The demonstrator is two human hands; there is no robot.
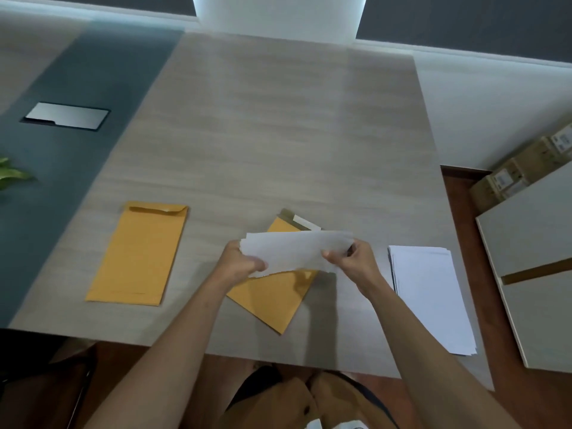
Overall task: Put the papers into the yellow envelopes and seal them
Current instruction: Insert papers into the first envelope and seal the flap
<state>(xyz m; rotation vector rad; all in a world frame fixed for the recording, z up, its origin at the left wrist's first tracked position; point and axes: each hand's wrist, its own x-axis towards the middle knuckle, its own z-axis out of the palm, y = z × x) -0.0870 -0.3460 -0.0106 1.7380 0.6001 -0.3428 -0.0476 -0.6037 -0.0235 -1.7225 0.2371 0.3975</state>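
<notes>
2 hands [244, 263] [349, 258] pinching paper [294, 250] ends, long axis left-right; open envelope [272, 297] just beneath, mouth far-right, nearer right hand.

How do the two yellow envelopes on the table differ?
The left envelope lies in the open with its flap folded down; the middle envelope has its flap up, showing a white strip. The left envelope sits nearly square to the table edge, while the middle envelope is turned at an angle. Nothing covers the left one; the paper held in both hands partly hides the middle one. Both are the same yellow and lie flat.
</notes>
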